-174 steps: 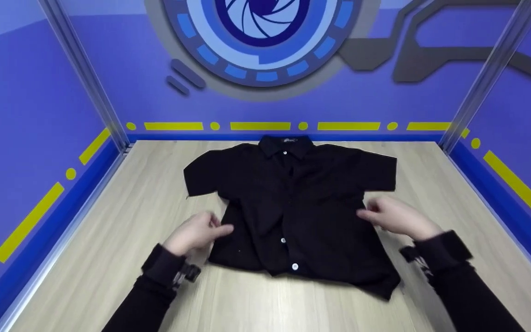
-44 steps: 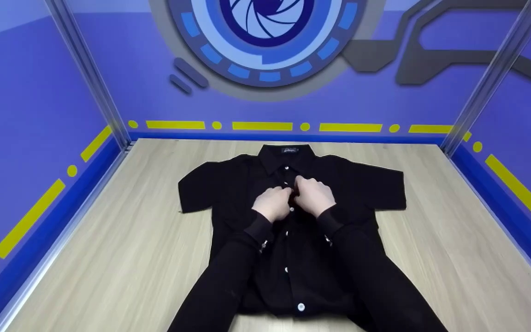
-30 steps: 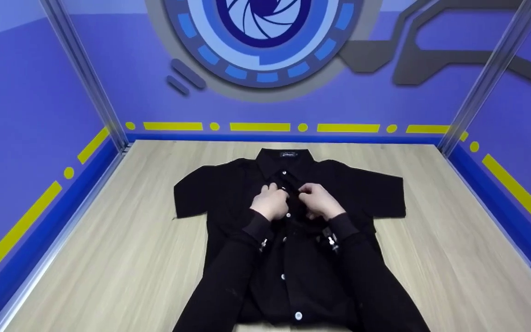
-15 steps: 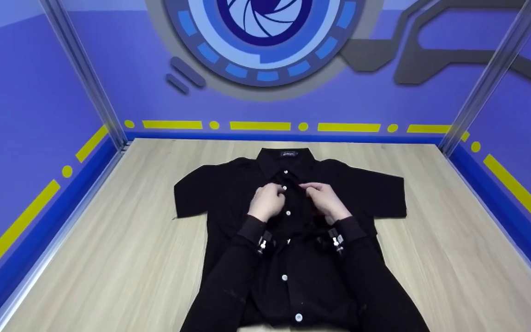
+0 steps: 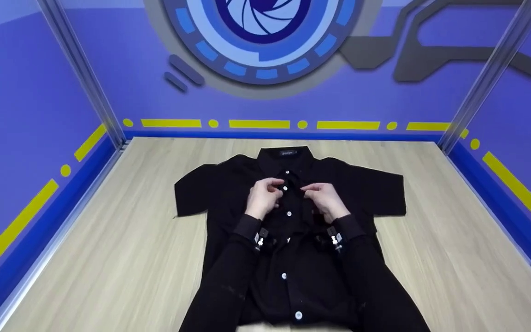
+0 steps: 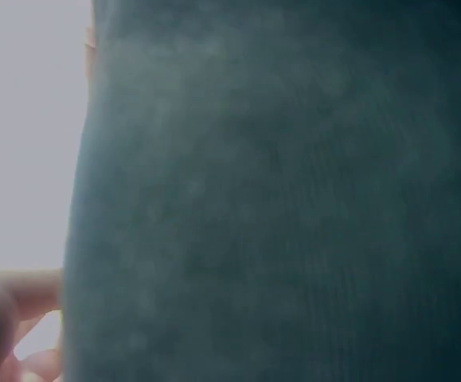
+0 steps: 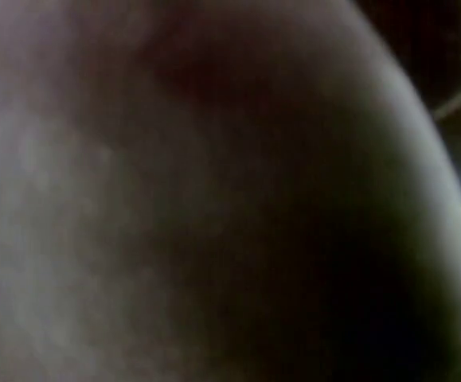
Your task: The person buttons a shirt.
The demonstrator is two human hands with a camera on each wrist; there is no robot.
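A black short-sleeved shirt [image 5: 228,184] lies front up with its collar toward the back wall. White buttons run down its front, one of them, a button [image 5: 285,188], between the two hands. My left hand [image 5: 263,197] pinches the cloth just left of that button, thumb and fingertips together. Opposite it, my right hand [image 5: 324,199] pinches the front edge on the right. In the left wrist view, blurred dark cloth [image 6: 254,199] fills most of the frame, with some fingers [image 6: 31,290] at the lower left. The right wrist view is too dark and blurred to make out.
A pale wood-grain table [image 5: 122,240] bears the shirt. Blue walls with yellow marks enclose it, including the back wall [image 5: 109,74], with metal posts at the corners. Both forearms in black sleeves lie across the lower shirt.
Earlier the hands were at the shirt's sides; then they came together at its upper front. Since then they have drawn apart slightly, showing the button between them. The shirt has shifted nearer.
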